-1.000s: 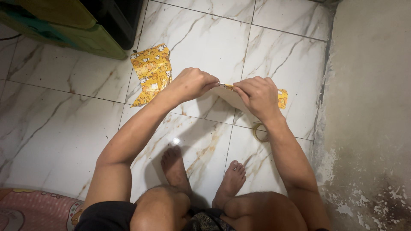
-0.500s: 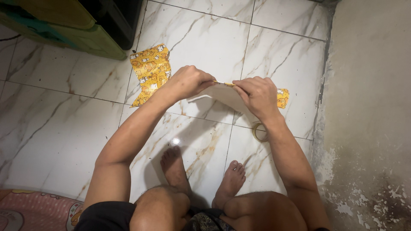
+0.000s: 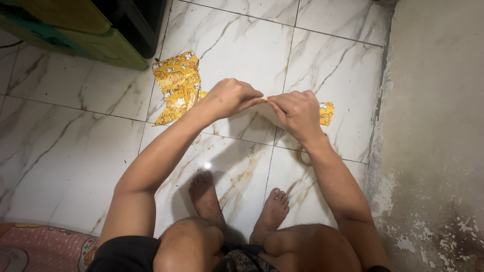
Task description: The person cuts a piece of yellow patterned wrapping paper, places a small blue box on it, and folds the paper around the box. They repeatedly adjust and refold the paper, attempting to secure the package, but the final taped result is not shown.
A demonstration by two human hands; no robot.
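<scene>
A sheet of yellow wrapping paper with a cartoon print lies on the marble tile floor, white on its underside. My left hand and my right hand pinch its folded edge between them, fingertips almost touching above the floor. Beyond my right hand a yellow corner of the paper sticks out. Both hands hide the middle of the sheet.
A roll of clear tape lies on the floor under my right forearm. A green and yellow crate stands at the back left. A grey concrete wall runs along the right. My bare feet rest below the hands; a pink mat sits bottom left.
My hands have drawn closer together along the folded edge, and the white underside that showed between them is now mostly covered.
</scene>
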